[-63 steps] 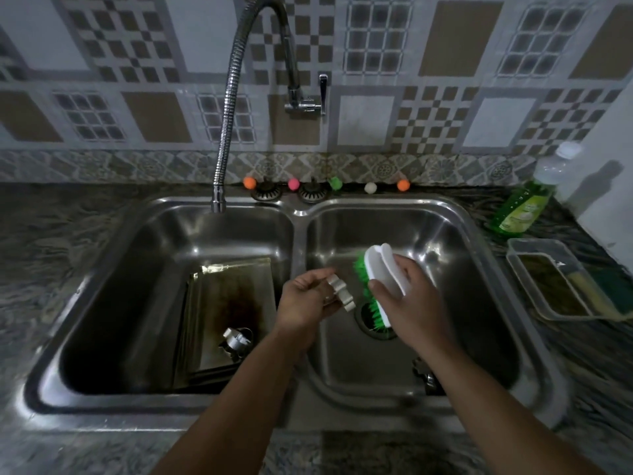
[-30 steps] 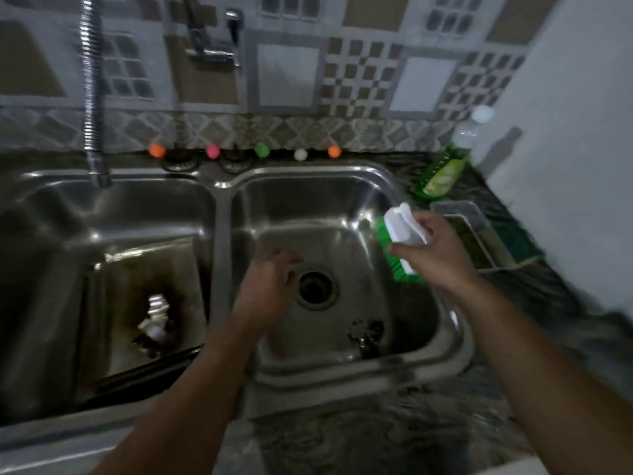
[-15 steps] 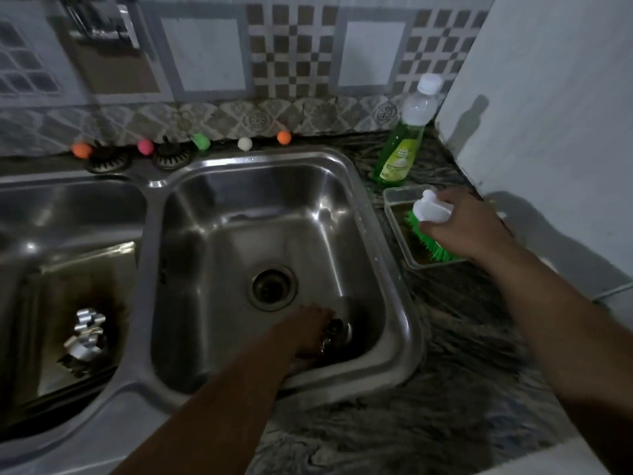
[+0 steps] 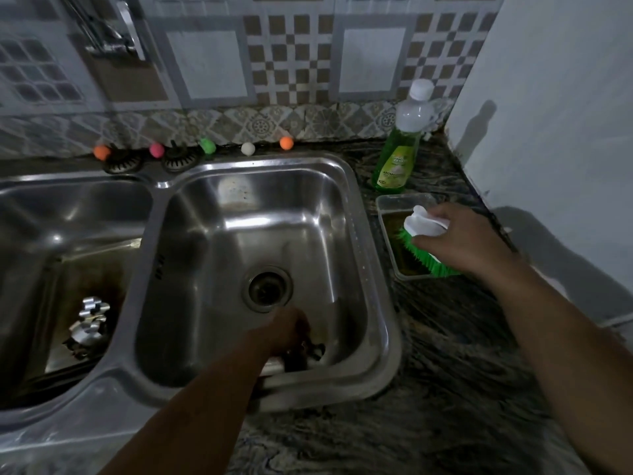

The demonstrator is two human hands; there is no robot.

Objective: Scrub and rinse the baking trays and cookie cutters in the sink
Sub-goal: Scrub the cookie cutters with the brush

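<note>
My right hand grips a scrub brush with a white handle and green bristles, its bristles down inside a clear plastic tub on the counter right of the sink. My left hand reaches to the floor of the right basin, at its near side, touching dark cookie cutters; its fingers are lost in shadow. In the left basin lies a stained baking tray with shiny cookie cutters on it.
A green dish soap bottle stands behind the tub. Small coloured balls and two drain strainers line the sink's back edge. The open drain is mid-basin. A white wall closes off the right side.
My left hand went down with the cutter from above the sink to the right basin's floor. My right hand carried the brush out of the basin into the tub. The view swung right.
</note>
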